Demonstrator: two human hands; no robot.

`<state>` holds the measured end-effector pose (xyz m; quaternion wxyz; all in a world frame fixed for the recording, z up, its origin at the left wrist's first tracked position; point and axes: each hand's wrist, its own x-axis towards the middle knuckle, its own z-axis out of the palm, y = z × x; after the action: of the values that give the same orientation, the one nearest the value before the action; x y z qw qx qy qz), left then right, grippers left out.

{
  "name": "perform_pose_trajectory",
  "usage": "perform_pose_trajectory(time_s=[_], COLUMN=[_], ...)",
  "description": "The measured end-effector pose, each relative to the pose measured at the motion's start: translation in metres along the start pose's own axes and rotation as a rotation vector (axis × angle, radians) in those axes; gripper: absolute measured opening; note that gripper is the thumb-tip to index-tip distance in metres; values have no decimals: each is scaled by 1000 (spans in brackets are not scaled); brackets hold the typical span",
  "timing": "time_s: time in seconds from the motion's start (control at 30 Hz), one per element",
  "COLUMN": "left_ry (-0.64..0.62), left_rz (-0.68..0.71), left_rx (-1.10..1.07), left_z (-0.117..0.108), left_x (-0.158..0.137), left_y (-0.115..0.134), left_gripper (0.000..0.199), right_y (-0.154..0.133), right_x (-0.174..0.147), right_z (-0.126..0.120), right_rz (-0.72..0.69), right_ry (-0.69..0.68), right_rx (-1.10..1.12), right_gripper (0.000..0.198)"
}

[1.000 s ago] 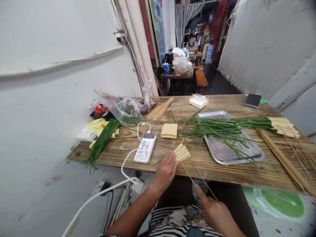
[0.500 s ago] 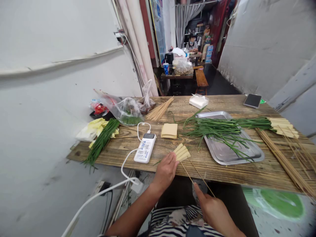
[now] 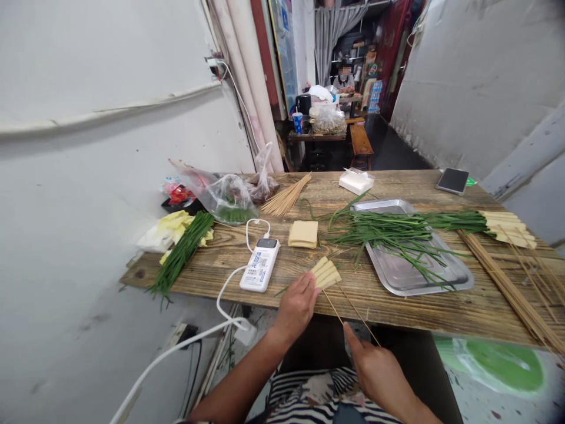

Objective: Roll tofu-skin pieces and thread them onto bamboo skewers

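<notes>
A bunch of long green leaves [image 3: 183, 252] lies left of a white plastic power box [image 3: 260, 266]. The left hand [image 3: 295, 303] has its fingers closed on pale-yellow rolls [image 3: 327, 274] near the brown wooden table's [image 3: 397, 311] front edge. Two thin tan wooden sticks [image 3: 333, 307] poke out. The right hand's [image 3: 377, 366] pointing finger touches one; I can't tell if the others grip.

The skewered rolls [image 3: 327, 273] lie before the sheet stack [image 3: 303, 234], between the power bank [image 3: 260, 268] and tray [image 3: 389, 274].

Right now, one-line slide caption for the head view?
Left hand holds pale rolls at a wooden table; right hand touches a thin skewer.
</notes>
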<state>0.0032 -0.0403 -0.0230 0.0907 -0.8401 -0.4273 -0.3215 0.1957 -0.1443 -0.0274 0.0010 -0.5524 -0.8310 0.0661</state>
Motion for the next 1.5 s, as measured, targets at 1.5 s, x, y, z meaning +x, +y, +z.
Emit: perform_pose_trajectory(time_s=[1.5], left_ry=[-13], left_rz=[-198], left_rx=[-35], left_z=[-11], left_x=[-7], left_y=[3], left_gripper=[55], right_y=[-12], right_x=[44], right_z=[-59], right_rz=[86], right_ry=[-94], right_rx=[10], right_gripper=[47])
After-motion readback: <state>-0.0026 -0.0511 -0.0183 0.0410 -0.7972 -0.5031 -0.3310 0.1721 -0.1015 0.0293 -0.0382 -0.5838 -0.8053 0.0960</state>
